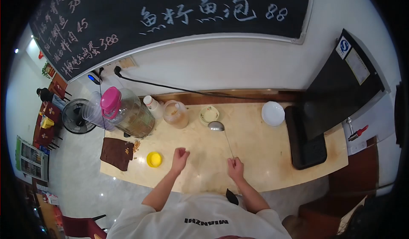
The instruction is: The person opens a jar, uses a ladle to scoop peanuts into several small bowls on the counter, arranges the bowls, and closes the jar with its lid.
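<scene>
My right hand is closed round the end of the long thin handle of a steel ladle. The ladle's head hangs over or beside the front rim of a small patterned bowl; I cannot tell whether they touch. Loosely curled, my left hand is over the table with nothing showing in its fingers. To its left lies a round yellow lid. Behind it stands a plastic jar of amber liquid, its mouth uncovered.
A big pink-lidded jar, a white bottle and a brown cloth with crumbs are on the left. A white bowl and a black appliance are at right. A black cord runs along the wall.
</scene>
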